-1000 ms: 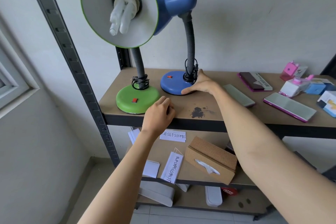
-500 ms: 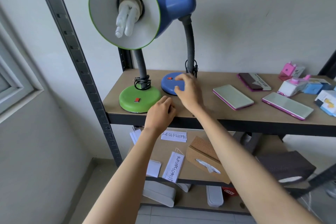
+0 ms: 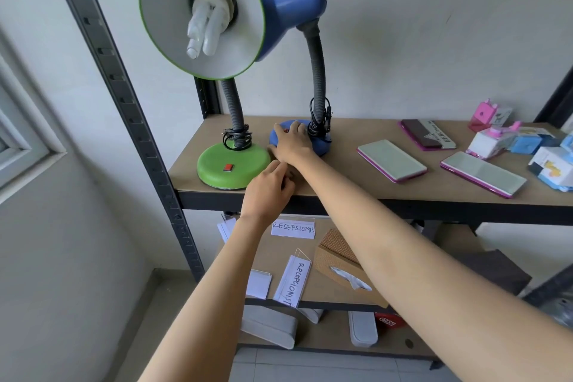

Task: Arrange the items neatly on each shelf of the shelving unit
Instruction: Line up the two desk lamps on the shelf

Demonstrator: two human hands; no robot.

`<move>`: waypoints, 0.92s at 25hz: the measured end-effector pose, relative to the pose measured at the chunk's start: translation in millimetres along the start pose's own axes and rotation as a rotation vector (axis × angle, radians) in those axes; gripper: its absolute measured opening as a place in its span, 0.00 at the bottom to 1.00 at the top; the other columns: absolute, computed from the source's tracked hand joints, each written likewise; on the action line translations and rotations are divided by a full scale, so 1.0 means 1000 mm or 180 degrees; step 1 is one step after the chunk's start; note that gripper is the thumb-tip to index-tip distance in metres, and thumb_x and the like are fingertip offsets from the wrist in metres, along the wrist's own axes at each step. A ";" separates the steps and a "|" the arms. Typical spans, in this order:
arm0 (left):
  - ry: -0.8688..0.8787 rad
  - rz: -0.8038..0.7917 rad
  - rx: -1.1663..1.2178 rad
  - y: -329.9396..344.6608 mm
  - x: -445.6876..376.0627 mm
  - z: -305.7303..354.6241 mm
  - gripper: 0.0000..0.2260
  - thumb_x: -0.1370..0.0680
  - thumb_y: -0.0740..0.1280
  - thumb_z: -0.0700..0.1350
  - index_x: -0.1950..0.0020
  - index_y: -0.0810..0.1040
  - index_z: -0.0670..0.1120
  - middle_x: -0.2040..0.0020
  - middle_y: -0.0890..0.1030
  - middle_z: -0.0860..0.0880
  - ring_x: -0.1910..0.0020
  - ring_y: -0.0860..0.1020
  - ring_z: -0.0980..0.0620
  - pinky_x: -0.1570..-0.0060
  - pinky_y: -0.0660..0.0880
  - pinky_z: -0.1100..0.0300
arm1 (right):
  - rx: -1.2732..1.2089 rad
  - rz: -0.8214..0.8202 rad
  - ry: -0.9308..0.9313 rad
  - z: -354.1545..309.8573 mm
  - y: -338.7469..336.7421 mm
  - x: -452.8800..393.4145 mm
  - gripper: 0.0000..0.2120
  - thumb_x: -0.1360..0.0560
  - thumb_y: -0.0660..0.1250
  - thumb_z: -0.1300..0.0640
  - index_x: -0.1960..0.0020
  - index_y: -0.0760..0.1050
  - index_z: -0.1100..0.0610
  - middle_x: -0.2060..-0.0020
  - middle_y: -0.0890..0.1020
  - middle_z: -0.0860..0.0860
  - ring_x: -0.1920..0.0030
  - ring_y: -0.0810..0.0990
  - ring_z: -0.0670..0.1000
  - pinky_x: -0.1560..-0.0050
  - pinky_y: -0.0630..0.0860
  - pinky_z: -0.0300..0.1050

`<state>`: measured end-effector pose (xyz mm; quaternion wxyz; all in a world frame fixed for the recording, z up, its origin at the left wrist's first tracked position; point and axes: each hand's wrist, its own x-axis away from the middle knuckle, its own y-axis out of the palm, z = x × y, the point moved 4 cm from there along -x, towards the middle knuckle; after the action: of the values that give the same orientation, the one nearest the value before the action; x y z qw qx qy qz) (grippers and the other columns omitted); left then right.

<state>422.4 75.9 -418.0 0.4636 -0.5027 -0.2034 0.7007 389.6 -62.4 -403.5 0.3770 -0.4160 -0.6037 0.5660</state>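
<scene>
Head view: right hand (image 3: 293,143) lies flat on the blue lamp base (image 3: 319,144), fingers straight and spread over its top, not gripping. Left hand (image 3: 268,189) sits at the front edge of the top shelf (image 3: 356,183), fingers loosely curled, nothing held, just beside the green lamp base (image 3: 233,166). Both lamps stand upright at the shelf's left end, bases near each other, cords wound round the necks. Right of them: two flat pink-edged cases (image 3: 392,160), small boxes (image 3: 555,166) further right. Lower shelf: paper name cards (image 3: 293,228), tissue box (image 3: 341,260).
</scene>
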 end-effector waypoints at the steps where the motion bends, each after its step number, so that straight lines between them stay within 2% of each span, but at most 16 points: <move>1: -0.0004 0.0004 0.0002 0.000 0.000 0.000 0.03 0.25 0.62 0.38 0.56 0.74 0.38 0.58 0.75 0.45 0.67 0.71 0.42 0.69 0.68 0.50 | 0.0009 -0.0022 -0.0064 0.001 0.000 0.001 0.31 0.20 0.54 0.44 0.23 0.49 0.55 0.27 0.51 0.69 0.27 0.52 0.66 0.27 0.51 0.55; 8: 0.0008 -0.0003 0.0058 -0.001 0.001 0.000 0.05 0.25 0.61 0.38 0.57 0.74 0.38 0.57 0.76 0.45 0.66 0.73 0.44 0.69 0.68 0.52 | -0.0017 -0.0247 -0.0601 0.028 -0.008 0.024 0.29 0.18 0.50 0.45 0.21 0.44 0.51 0.23 0.44 0.61 0.23 0.43 0.59 0.25 0.45 0.52; 15: -0.0039 -0.0043 0.0086 -0.001 0.000 -0.001 0.05 0.24 0.61 0.38 0.57 0.74 0.38 0.56 0.76 0.44 0.65 0.73 0.43 0.67 0.70 0.49 | -0.0103 -0.0396 -0.0818 0.042 -0.013 0.038 0.28 0.18 0.53 0.47 0.22 0.46 0.48 0.22 0.45 0.57 0.23 0.43 0.56 0.25 0.45 0.51; 18: -0.0075 -0.0079 0.0103 0.000 -0.001 -0.002 0.05 0.24 0.61 0.38 0.58 0.74 0.38 0.56 0.76 0.44 0.64 0.73 0.42 0.66 0.70 0.48 | -0.0387 -0.0595 -0.0914 0.051 -0.017 0.044 0.28 0.19 0.57 0.51 0.22 0.49 0.47 0.22 0.45 0.54 0.23 0.44 0.54 0.26 0.47 0.52; 20: -0.0108 -0.0097 0.0104 0.000 -0.001 -0.002 0.05 0.24 0.61 0.38 0.58 0.73 0.38 0.56 0.76 0.45 0.64 0.73 0.43 0.66 0.70 0.48 | -0.0665 -0.0777 -0.0982 0.062 -0.022 0.047 0.29 0.21 0.61 0.55 0.23 0.53 0.46 0.22 0.49 0.51 0.23 0.49 0.52 0.25 0.51 0.51; 23: -0.0116 -0.0093 0.0120 0.001 -0.001 -0.002 0.05 0.25 0.61 0.38 0.58 0.73 0.38 0.57 0.75 0.45 0.65 0.72 0.44 0.67 0.69 0.50 | -0.1025 -0.0812 -0.0940 0.075 -0.029 0.053 0.28 0.24 0.64 0.59 0.27 0.61 0.46 0.29 0.65 0.47 0.29 0.64 0.50 0.31 0.64 0.44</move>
<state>424.0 74.7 -418.9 0.4794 -0.4780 -0.2058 0.7067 298.7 -41.0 -381.0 0.2820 -0.3040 -0.7822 0.4650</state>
